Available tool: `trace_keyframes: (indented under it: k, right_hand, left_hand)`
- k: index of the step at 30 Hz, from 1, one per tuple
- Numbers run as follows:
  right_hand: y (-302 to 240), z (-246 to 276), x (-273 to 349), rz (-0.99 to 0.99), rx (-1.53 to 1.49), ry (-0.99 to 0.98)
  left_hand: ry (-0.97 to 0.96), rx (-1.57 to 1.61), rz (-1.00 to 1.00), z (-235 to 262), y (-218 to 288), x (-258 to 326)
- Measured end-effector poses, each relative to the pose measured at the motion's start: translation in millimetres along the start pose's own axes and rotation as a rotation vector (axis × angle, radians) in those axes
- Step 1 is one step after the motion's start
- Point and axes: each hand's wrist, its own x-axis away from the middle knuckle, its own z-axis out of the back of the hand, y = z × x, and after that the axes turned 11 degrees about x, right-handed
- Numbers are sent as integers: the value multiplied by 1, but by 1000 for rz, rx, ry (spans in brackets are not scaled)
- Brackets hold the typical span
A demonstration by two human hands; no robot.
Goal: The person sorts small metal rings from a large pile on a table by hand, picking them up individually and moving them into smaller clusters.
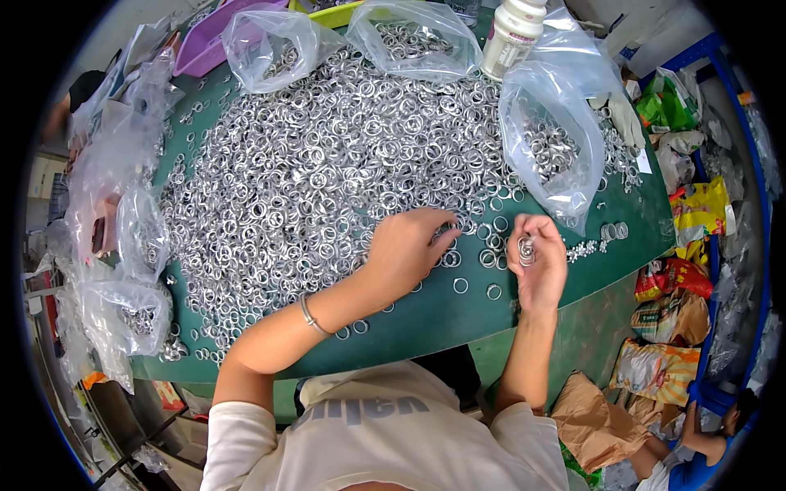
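A wide heap of silver metal rings (327, 155) covers much of the green tabletop (483, 315). At the heap's near right edge is my left hand (409, 250), its thumb and bent fingers slightly apart over a few loose rings, with nothing visible between them. My right hand (542, 270) is raised palm up, farther right, with its fingers curled around several silver rings (526, 250). Between the two hands lie more loose rings (489, 258). A bangle (308, 315) circles my left wrist.
Clear plastic bags with rings stand at the back (282, 49) and right (557, 155). A white bottle (513, 37) and a purple tray (217, 37) are behind the heap. Small silver pieces (583, 248) lie to the right. Another person (696, 450) is at lower right.
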Motion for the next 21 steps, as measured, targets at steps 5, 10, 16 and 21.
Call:
trace_keyframes:
  k: [5,10,16,21]
  right_hand:
    - [-3,-1,-22,-94,-58,-93]
    - [15,-26,-28,518,1495,139]
    - [3,4,-19,-6,263,-60]
    - [-20,-13,-12,-213,-310,-73]
  left_hand:
    - [-98,-274,-30,-6,0,-7]
    - [-181,-297,-27,-5,-4,-7]
    - [-149,-219,-85,-1,-7,-1]
    - [-242,-391,-40,-11,-5,-9]
